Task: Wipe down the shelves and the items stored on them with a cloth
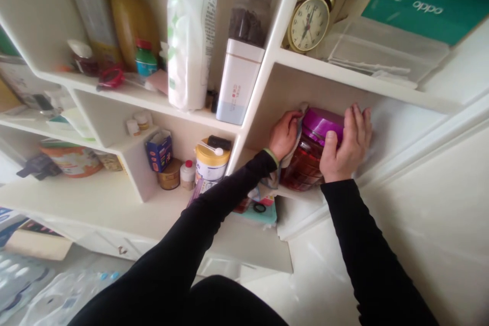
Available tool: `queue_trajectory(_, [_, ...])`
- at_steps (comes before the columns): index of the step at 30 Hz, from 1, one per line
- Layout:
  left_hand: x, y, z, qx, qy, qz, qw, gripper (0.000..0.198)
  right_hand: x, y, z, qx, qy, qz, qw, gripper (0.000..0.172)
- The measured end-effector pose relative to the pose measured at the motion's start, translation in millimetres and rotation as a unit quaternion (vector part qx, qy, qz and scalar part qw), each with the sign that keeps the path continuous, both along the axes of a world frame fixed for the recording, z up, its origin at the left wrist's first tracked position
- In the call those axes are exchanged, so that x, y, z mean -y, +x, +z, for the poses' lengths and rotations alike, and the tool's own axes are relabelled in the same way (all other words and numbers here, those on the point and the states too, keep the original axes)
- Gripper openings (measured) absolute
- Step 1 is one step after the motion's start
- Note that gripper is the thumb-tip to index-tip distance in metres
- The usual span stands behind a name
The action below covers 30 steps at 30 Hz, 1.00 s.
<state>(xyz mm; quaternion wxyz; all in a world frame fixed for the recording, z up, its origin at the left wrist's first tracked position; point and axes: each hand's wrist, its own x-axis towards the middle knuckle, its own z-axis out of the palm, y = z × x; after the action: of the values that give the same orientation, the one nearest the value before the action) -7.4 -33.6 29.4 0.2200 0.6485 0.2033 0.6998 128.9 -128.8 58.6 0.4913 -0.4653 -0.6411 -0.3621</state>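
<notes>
A large glass jar (301,163) with dark red contents and a purple lid (323,125) stands in a lower right shelf compartment. On its left side, my left hand (284,136) is closed on a pale cloth (292,155), pressed against the jar near the lid. Part of the cloth hangs down beside the glass, and my left fingertips are partly hidden. At the jar's right side is my right hand (346,145), its fingers stretched upward and the thumb apart, against the jar's edge near the lid.
Shelf boards (367,79) and an upright divider (260,91) frame the compartment. Above are an alarm clock (309,23) and a green box (424,2). Left stand a white tin (240,79), a yellow-lidded can (212,160) and bottles. Wrapped water bottles (72,295) lie low at left.
</notes>
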Motion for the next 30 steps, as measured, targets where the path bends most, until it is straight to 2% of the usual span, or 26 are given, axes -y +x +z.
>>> queue_trajectory(3, [-13.6,-0.8,9.2,-0.049,-0.028,0.005,0.998,0.027,0.5,-5.9,-2.1,0.002,0.006,-0.012,1.000,0.070])
queue_trajectory(6, [-21.3,-1.9,14.3,-0.064,-0.061,-0.023,0.996,0.023,-4.1,-7.2,-3.7,0.004,0.033,0.001,0.999,0.067])
queue_trajectory(12, [-3.6,-7.9,4.0,0.024,-0.024,-0.050,0.998,0.027,-14.1,-2.4,-7.5,0.002,0.077,0.056,0.995,0.059])
queue_trajectory(16, [-11.1,-7.9,4.5,0.034,-0.051,-0.063,0.996,0.027,-15.4,0.0,-8.4,-0.017,0.060,0.098,0.993,0.058])
queue_trajectory(19, [-14.3,-4.5,5.0,0.024,-0.058,-0.055,0.996,0.029,-14.9,-0.5,-8.2,-0.013,0.063,0.089,0.994,0.059])
queue_trajectory(21, [-3.7,-3.8,1.0,0.029,-0.043,-0.040,0.998,0.030,-14.6,-1.9,-8.2,-0.012,0.074,0.073,0.995,0.059])
queue_trajectory(25, [39.6,-10.3,-16.1,0.024,-0.020,-0.017,0.999,0.031,-17.7,-1.3,-8.4,-0.015,0.082,0.059,0.995,0.059])
queue_trajectory(28, [66.9,-17.9,-27.2,-0.023,0.030,-0.029,0.999,0.029,-20.8,4.6,-6.9,-0.005,0.074,0.064,0.995,0.059])
queue_trajectory(30, [76.5,-22.8,-30.7,-0.036,0.049,-0.056,0.997,0.028,-16.4,6.1,-5.9,0.002,0.057,0.073,0.996,0.060])
